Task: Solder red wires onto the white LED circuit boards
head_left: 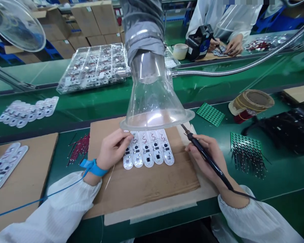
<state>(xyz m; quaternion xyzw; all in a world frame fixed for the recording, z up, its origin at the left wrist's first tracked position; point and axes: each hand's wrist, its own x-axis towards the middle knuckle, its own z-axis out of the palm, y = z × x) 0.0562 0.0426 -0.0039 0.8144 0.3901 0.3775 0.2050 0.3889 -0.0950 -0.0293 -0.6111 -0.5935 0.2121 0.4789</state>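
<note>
A panel of several white circuit boards [148, 158] lies on a brown cardboard sheet [152, 184], with small red wires near its far end. My left hand [114, 146], a blue wrist strap [93, 167] on its wrist, is closed in a pinch at the panel's left side. A thin strand of solder wire [109, 177] trails below that hand. In my right hand [210, 157] is a black soldering iron [209, 158], its tip pointing up and left, right of the panel. A clear fume hood [154, 101] hides the panel's far edge.
Red wires [79, 148] lie left of the cardboard. To the right are green boards [210, 114], a bundle of dark wires [249, 162] and a round tan container [253, 101]. A compartmented clear tray [93, 67] stands behind. Across the bench, a co-worker's hands [233, 45] handle a board.
</note>
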